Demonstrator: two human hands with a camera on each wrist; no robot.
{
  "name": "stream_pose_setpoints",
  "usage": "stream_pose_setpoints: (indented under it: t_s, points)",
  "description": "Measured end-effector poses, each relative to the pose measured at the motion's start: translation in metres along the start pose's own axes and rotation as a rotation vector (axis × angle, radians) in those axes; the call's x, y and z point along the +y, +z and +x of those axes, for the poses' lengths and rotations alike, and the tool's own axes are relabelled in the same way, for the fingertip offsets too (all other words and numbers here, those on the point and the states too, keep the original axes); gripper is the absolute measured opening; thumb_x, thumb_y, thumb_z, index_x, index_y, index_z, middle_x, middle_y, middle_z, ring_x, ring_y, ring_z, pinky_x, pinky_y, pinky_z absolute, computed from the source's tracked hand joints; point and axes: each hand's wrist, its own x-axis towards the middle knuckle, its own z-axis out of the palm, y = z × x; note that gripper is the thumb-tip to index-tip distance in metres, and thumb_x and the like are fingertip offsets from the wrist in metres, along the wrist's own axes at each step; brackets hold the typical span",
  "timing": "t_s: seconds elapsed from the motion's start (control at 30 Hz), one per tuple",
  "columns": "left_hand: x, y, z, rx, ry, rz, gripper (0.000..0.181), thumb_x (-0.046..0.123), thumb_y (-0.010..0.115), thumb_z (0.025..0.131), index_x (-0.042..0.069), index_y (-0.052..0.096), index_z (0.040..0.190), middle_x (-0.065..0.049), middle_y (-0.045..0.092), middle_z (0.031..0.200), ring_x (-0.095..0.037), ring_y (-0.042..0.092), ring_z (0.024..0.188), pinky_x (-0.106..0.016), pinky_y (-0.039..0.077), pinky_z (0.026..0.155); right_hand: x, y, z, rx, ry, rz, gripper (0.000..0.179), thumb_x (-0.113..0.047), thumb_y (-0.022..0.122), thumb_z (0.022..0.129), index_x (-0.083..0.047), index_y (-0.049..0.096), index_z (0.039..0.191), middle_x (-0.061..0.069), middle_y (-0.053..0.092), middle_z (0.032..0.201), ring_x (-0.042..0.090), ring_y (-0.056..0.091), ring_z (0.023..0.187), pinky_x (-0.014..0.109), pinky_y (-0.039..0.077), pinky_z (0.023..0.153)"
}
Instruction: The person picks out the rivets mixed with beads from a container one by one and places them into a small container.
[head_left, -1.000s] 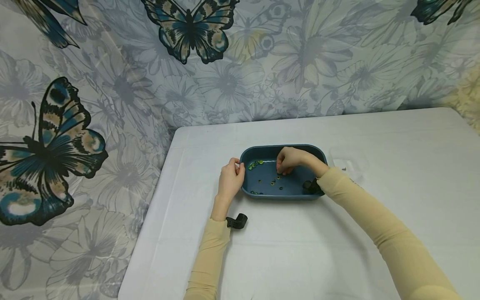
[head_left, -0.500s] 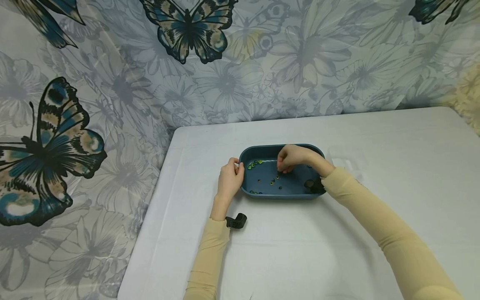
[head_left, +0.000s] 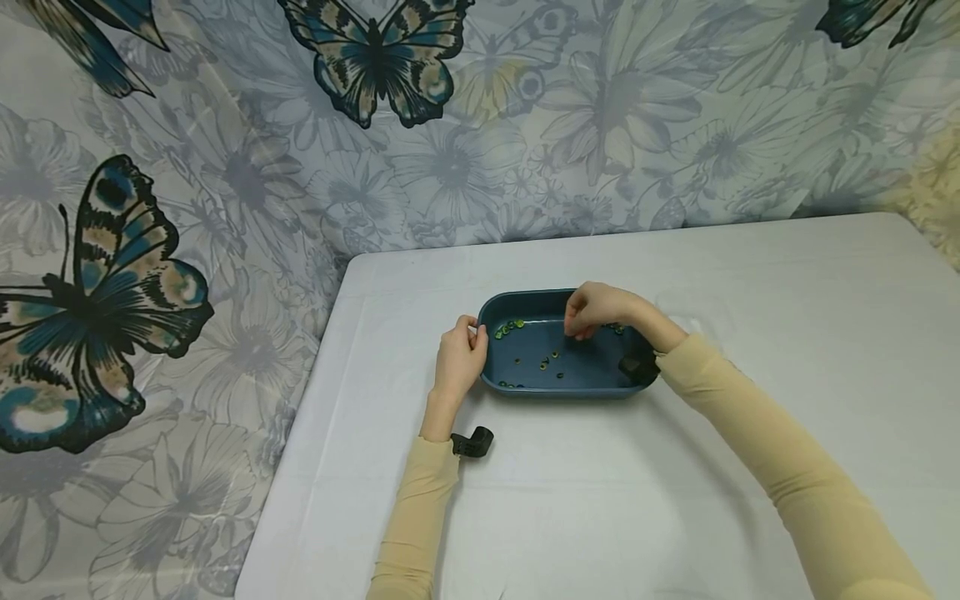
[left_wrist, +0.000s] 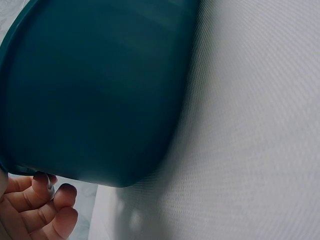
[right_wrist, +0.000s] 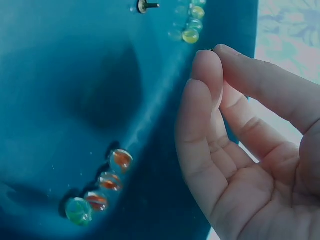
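At the left end of a dark blue tray (head_left: 562,393), my left hand (head_left: 459,354) grips the rim; in the left wrist view its curled fingers (left_wrist: 37,205) lie against the tray's edge. Over the tray's right half, my right hand (head_left: 596,310) pinches with thumb and index fingertip. Only a tiny dark sliver of what it holds shows in the right wrist view; its kind is hidden. Below lies a small screw-like piece (right_wrist: 144,6) with a round head. Glass marbles line the tray's corners: orange-streaked marbles (right_wrist: 110,181), a green marble (right_wrist: 79,211) and yellow-green marbles (right_wrist: 190,35).
Several tiny pieces (head_left: 544,365) are scattered over the tray's floor. A clear plastic container (head_left: 693,327) stands just right of the tray, partly behind the right forearm. The table (head_left: 570,500) has a white cloth, and a patterned fabric wall (head_left: 600,125) rises behind it.
My right hand has risen from the middle of the tray floor and shifted right and farther back, still pinching. Marbles at the tray's right end now show beneath it. The left hand stays put.
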Motion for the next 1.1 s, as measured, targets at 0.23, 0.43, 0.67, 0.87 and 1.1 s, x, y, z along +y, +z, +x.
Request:
stream_pose_setpoints:
  t_s: [0.23, 0.43, 0.67, 0.87, 1.1]
  points:
    - [0.000, 0.001, 0.000, 0.003, 0.003, 0.003, 0.020, 0.014, 0.051, 0.094, -0.003, 0.058, 0.102, 0.000, 0.042, 0.053, -0.011, 0.038, 0.042, -0.023, 0.032, 0.044, -0.001, -0.009, -0.009, 0.026, -0.006, -0.007, 0.011, -0.004, 0.062, 0.085, 0.007, 0.062, 0.085, 0.013, 0.063, 0.084, 0.023, 0.063, 0.075, 0.038, 0.052, 0.072]
    - [0.001, 0.001, 0.001, 0.003, -0.001, 0.009, 0.020, 0.015, 0.051, 0.094, -0.002, 0.058, 0.102, 0.000, 0.043, 0.054, -0.011, 0.039, 0.043, -0.023, 0.032, 0.044, 0.001, -0.018, -0.017, 0.052, -0.006, 0.002, 0.013, -0.006, 0.061, 0.087, 0.006, 0.062, 0.086, 0.013, 0.063, 0.084, 0.029, 0.064, 0.078, 0.039, 0.052, 0.074]
    - [0.001, 0.001, 0.000, 0.003, -0.008, 0.011, 0.020, 0.015, 0.051, 0.094, -0.002, 0.058, 0.102, 0.000, 0.043, 0.054, -0.011, 0.039, 0.044, -0.023, 0.032, 0.045, 0.003, -0.027, -0.029, 0.079, 0.012, 0.030, 0.014, -0.007, 0.062, 0.087, 0.006, 0.062, 0.089, 0.016, 0.064, 0.086, 0.026, 0.063, 0.078, 0.037, 0.052, 0.074]
    - [0.001, 0.001, 0.000, 0.001, -0.009, 0.003, 0.020, 0.015, 0.051, 0.094, -0.002, 0.058, 0.102, 0.000, 0.042, 0.054, -0.011, 0.038, 0.044, -0.023, 0.032, 0.044, 0.007, -0.033, -0.036, 0.089, 0.030, 0.052, 0.015, -0.009, 0.062, 0.087, 0.006, 0.062, 0.089, 0.018, 0.064, 0.087, 0.029, 0.063, 0.079, 0.041, 0.051, 0.077]
    - [0.001, 0.001, 0.000, 0.001, -0.006, 0.003, 0.021, 0.015, 0.051, 0.094, -0.002, 0.058, 0.102, 0.000, 0.042, 0.054, -0.011, 0.038, 0.043, -0.023, 0.032, 0.044, 0.013, -0.038, -0.043, 0.110, 0.043, 0.051, 0.017, -0.010, 0.062, 0.088, 0.006, 0.062, 0.092, 0.016, 0.064, 0.085, 0.033, 0.063, 0.083, 0.041, 0.050, 0.078]
